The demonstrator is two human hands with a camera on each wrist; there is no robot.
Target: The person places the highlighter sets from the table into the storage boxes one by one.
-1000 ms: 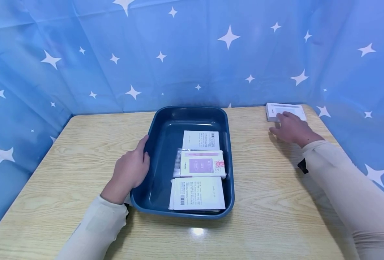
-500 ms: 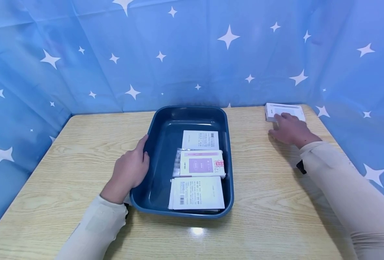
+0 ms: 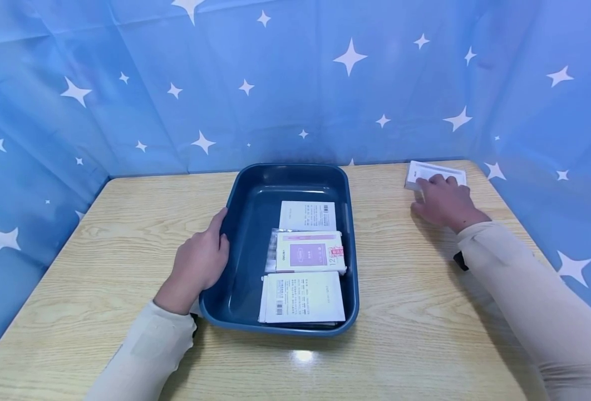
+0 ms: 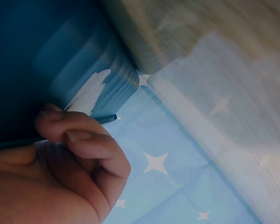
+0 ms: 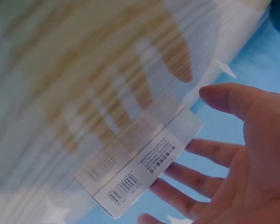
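A dark blue plastic bin (image 3: 249,245) stands on the table, holding white cartons and packets. My left hand (image 3: 201,260) grips its left wall, fingers curled against the outside in the left wrist view, thumb over the rim. At the table's far right corner is a small white box (image 3: 428,169). My right hand (image 3: 444,204) reaches over its near edge. Seen from the right wrist, the fingers (image 5: 196,179) lie fairly straight against the box, whose barcode side shows, while the thumb stands apart from it.
Inside the bin, a carton with a purple label (image 3: 309,253) lies between a white packet (image 3: 308,215) and a stack of white cartons (image 3: 304,298). Behind the wooden table (image 3: 125,223) hangs a blue curtain (image 3: 285,72) with white stars.
The right hand and the white box have shifted slightly left and nearer, and the box now sits at a slight tilt. The left hand and bin have stayed put.
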